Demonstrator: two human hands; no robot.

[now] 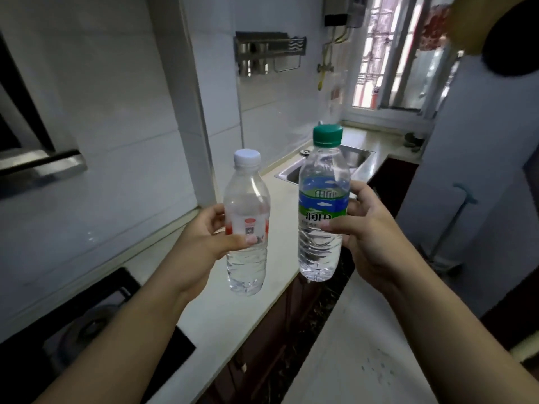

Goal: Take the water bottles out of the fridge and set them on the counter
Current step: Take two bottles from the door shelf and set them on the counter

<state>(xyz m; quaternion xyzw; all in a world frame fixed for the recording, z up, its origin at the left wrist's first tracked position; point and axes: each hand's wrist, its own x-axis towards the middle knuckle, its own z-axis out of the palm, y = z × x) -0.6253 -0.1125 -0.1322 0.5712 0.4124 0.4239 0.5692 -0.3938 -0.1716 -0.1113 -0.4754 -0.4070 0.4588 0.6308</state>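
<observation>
My left hand (201, 237) grips a clear water bottle with a white cap and a red and white label (247, 220), held upright above the pale counter (233, 310). My right hand (370, 228) grips a second clear bottle with a green cap and a green and blue label (322, 205), also upright, over the counter's front edge. The two bottles are side by side, a small gap apart. The fridge (478, 170) is a white body at the right.
A black gas hob (96, 325) sits in the counter at lower left. A steel sink (344, 161) lies farther along. A metal rack (268, 51) hangs on the tiled wall. Dark cabinets (280, 345) run below the counter, with pale floor to their right.
</observation>
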